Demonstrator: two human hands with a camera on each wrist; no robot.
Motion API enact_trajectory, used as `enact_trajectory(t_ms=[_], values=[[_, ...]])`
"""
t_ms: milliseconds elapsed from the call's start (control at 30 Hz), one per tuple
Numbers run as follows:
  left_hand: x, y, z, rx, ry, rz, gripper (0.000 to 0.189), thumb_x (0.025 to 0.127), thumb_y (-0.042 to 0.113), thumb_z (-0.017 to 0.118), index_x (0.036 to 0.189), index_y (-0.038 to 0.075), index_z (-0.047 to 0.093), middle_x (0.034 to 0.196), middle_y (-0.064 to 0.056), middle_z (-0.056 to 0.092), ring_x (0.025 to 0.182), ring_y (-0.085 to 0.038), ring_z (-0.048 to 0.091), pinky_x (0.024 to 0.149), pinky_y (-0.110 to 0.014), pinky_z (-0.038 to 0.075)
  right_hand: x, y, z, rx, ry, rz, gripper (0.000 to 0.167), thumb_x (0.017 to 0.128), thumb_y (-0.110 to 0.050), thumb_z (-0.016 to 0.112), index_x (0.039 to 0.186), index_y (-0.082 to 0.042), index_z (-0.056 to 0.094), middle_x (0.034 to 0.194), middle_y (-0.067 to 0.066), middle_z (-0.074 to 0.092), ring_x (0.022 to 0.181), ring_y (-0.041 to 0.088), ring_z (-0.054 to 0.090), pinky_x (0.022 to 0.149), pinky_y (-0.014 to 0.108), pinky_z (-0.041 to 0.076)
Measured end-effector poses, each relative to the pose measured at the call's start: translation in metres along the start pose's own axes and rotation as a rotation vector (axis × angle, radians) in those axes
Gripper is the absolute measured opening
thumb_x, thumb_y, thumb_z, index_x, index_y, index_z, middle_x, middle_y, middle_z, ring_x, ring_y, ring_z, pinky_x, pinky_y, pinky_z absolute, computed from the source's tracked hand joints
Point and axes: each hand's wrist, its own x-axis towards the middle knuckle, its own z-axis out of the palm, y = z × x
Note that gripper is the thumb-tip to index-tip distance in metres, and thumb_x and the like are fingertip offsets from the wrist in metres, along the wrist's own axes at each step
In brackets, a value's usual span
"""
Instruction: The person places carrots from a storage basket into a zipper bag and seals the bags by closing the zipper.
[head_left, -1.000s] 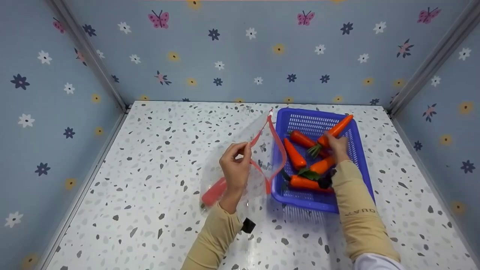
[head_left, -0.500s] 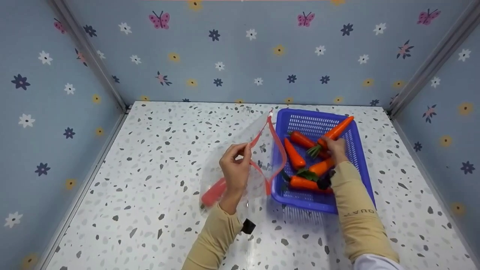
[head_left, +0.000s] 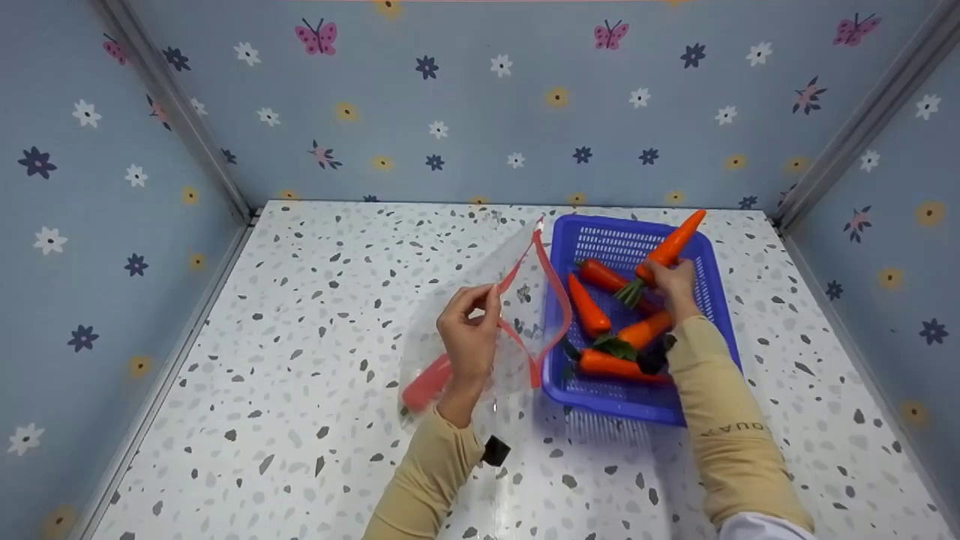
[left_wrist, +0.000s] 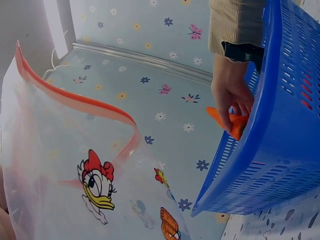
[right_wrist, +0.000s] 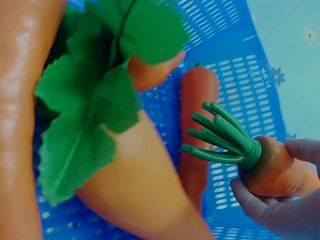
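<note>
My left hand (head_left: 469, 337) pinches the red-edged mouth of a clear zip bag (head_left: 561, 300), which gapes toward the basket. Inside the bag, low on its left, lies a reddish carrot (head_left: 426, 384). Over the blue basket (head_left: 615, 410), my right hand (head_left: 677, 289) holds an orange carrot (head_left: 679, 238) by its top end, thumb on one side and fingers on the other. In the right wrist view the green stem stubs (right_wrist: 230, 137) point away from the hand. Cartoon figures (left_wrist: 97, 185) decorate the bag in the left wrist view; the left fingers are hidden there.
Several more carrots lie in the basket, among them a short one (head_left: 589, 307), one at the back (head_left: 600, 275) and one at the front (head_left: 611, 365). Green leaves (head_left: 616, 346) sit between them. Flower-patterned panels (head_left: 480, 97) enclose the speckled table (head_left: 300, 337).
My right hand has moved slightly up and away with the carrot, whose tip now reaches past the basket's back rim. The left hand and bag stay in place.
</note>
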Motion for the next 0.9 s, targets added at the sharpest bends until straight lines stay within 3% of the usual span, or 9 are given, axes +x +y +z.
enact_trajectory(t_ms=[200, 400, 600, 900], values=[[0.001, 0.000, 0.000, 0.001, 0.005, 0.000, 0.006, 0.079, -0.010, 0.058, 0.081, -0.012, 0.064, 0.071, -0.018, 0.059, 0.063, -0.018, 0.054, 0.048, -0.021, 0.047, -0.011, -0.016, -0.001, 0.000, -0.033, -0.052, 0.068, 0.087, -0.015, 0.054, 0.139, -0.002, 0.012, 0.135, 0.018, 0.028, 0.115, 0.027, 0.040, 0.091, 0.034, 0.040], [0.002, 0.000, 0.000, 0.004, 0.003, -0.002, 0.006, 0.079, -0.010, 0.058, 0.081, -0.012, 0.064, 0.071, -0.017, 0.058, 0.062, -0.018, 0.054, 0.046, -0.022, 0.046, -0.026, -0.028, -0.001, -0.055, -0.079, -0.148, 0.066, 0.086, -0.017, 0.057, 0.137, -0.002, 0.018, 0.131, 0.020, 0.034, 0.113, 0.029, 0.042, 0.089, 0.034, 0.042], [0.002, -0.001, 0.000, 0.002, 0.006, -0.005, 0.006, 0.079, -0.010, 0.058, 0.081, -0.012, 0.064, 0.071, -0.016, 0.058, 0.062, -0.017, 0.054, 0.047, -0.021, 0.046, -0.053, -0.035, -0.002, -0.102, -0.193, -0.251, 0.067, 0.086, -0.023, 0.059, 0.136, 0.000, 0.021, 0.129, 0.022, 0.038, 0.110, 0.030, 0.045, 0.089, 0.036, 0.042], [-0.002, -0.028, 0.001, 0.008, 0.011, -0.012, 0.008, 0.082, 0.002, 0.061, 0.083, -0.003, 0.067, 0.071, -0.007, 0.059, 0.063, -0.014, 0.055, 0.047, -0.021, 0.047, -0.097, -0.041, -0.002, -0.254, -0.373, -0.359, 0.070, 0.083, -0.032, 0.061, 0.136, -0.003, 0.026, 0.128, 0.021, 0.041, 0.109, 0.031, 0.046, 0.087, 0.039, 0.043]])
